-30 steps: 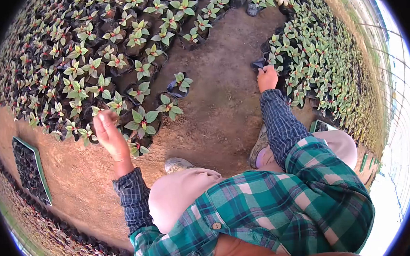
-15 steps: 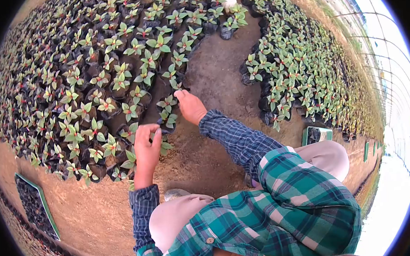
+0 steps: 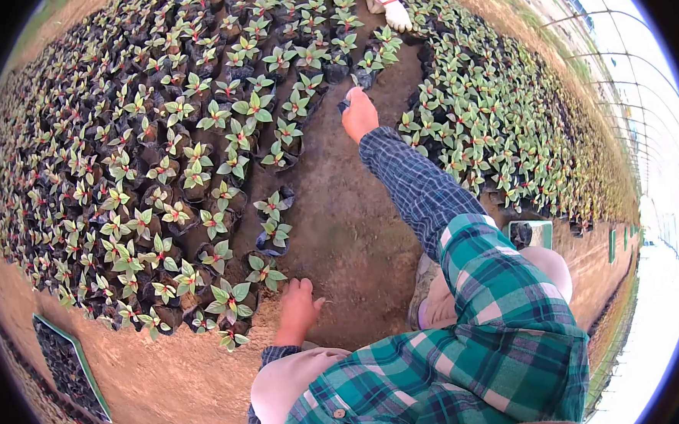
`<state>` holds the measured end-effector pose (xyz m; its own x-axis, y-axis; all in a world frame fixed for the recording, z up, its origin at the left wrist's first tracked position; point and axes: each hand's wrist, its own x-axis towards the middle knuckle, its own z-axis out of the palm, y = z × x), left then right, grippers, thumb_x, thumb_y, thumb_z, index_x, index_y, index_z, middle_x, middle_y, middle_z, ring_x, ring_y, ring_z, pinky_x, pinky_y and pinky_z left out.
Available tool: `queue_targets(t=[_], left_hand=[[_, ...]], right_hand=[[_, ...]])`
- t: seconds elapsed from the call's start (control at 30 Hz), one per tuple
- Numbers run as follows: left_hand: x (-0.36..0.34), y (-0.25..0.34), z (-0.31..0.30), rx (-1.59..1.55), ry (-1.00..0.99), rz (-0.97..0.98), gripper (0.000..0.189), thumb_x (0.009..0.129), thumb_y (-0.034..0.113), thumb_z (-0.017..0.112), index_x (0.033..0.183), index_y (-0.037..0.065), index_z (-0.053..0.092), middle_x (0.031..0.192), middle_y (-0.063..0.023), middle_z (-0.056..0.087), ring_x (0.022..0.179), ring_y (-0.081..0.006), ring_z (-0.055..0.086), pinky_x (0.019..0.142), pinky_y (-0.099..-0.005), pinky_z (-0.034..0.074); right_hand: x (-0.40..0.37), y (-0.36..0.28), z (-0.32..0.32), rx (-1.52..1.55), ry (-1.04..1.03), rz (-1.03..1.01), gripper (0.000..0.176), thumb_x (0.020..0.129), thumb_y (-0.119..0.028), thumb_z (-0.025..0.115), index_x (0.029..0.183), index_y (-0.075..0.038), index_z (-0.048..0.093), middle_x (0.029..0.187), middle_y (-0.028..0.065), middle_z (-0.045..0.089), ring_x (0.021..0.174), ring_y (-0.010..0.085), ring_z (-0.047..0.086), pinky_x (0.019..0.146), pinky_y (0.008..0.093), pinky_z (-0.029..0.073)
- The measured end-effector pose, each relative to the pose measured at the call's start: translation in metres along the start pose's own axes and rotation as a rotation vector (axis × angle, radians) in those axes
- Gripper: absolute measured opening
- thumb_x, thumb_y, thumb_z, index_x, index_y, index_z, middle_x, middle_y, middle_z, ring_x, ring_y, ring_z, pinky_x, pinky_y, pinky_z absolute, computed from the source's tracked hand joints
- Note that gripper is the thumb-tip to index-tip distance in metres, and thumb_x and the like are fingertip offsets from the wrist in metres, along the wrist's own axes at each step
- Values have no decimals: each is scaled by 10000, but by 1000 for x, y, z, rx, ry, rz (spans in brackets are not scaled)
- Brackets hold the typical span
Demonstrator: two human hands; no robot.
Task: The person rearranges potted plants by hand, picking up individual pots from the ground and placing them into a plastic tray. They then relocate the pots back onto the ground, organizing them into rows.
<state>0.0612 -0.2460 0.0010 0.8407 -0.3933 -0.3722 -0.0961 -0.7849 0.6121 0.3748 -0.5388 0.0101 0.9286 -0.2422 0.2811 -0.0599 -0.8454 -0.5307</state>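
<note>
Bagged seedling at your right fingertips; left hand free beside the planting.

Your right hand (image 3: pixel 360 117) is closed on what appears to be a black bag (image 3: pixel 344 105), above the bare soil strip (image 3: pixel 330 185) between two plant blocks; the hand hides most of its seedling. Your left hand (image 3: pixel 301 312) has fingers loosely bent, thumb apart, gripping nothing visible, just beside an edge seedling (image 3: pixel 264 273). Handling, as judged: light, limp film, loose fill, fragile leaves; hold the bag's upper wall, not the foliage. Count: two plant blocks, left (image 3: pixel 122 166) and right (image 3: pixel 496 119), plants too numerous to tally; two paired seedlings (image 3: pixel 277 233) by the strip; two nearer green-rimmed trays, left (image 3: pixel 92 378) and right (image 3: pixel 550 235); at least one gloved hand (image 3: pixel 398 15) of another person.
</note>
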Motion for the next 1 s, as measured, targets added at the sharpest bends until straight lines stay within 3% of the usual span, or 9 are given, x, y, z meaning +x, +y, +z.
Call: queue_targets(t=[0.17,0.27,0.3,0.4,0.5,0.6,0.73,0.87,1.0], left_hand=[[8,-12,8,-3,-42,29,386,689,197,794,930,58,526,975,-177,548,958,-401,536,802,-491,455],[9,-14,11,-35,-37,53,384,689,187,795,931,62,524,955,-174,543,933,-396,532,784,-487,444],[10,-15,12,-60,-17,48,381,695,187,792,934,62,523,950,-176,543,928,-397,533,776,-488,441],[9,-16,14,-52,-11,53,364,711,185,780,934,59,522,941,-181,542,917,-399,534,768,-489,436],[10,-12,9,-50,-21,48,350,724,180,770,933,50,522,939,-187,542,917,-402,532,774,-491,435],[10,-9,7,-30,-28,42,340,731,184,764,928,43,526,943,-192,545,919,-405,531,780,-494,435],[12,-8,9,-14,-16,30,327,739,203,755,912,33,535,950,-196,551,930,-409,532,787,-496,438],[10,-9,10,-24,-13,13,321,742,206,751,908,33,537,949,-195,555,936,-410,534,788,-497,440],[13,-9,9,-23,-12,2,338,731,216,760,909,40,532,970,-179,561,964,-399,545,794,-503,455]], right_hand=[[3,20,27,-61,-45,19,377,728,-25,614,1098,-21,542,1069,231,562,981,434,559,846,496,469],[-41,10,25,-10,180,-84,470,726,-39,633,1176,-15,502,1129,227,523,959,428,563,835,491,473],[-58,12,19,18,151,-100,452,742,-51,632,1172,-12,497,1144,234,503,960,425,556,843,479,473],[-98,24,0,21,16,100,424,755,-41,617,1162,-11,499,1119,243,507,964,423,546,857,461,469],[-106,51,-26,-62,130,144,322,769,0,594,1085,0,530,1006,223,555,931,388,543,818,438,463],[-112,53,-57,-174,231,176,383,780,1,599,1153,-5,511,1064,248,532,942,415,552,826,455,472],[-105,48,-59,-228,144,337,417,792,-21,625,1187,0,495,1107,266,515,975,437,554,834,469,478],[-95,83,-50,-339,29,153,230,808,-62,628,991,18,514,970,244,570,926,427,576,787,485,488],[-85,83,-47,-177,-20,174,182,799,-69,643,944,-10,549,912,217,581,898,417,576,760,489,470]])
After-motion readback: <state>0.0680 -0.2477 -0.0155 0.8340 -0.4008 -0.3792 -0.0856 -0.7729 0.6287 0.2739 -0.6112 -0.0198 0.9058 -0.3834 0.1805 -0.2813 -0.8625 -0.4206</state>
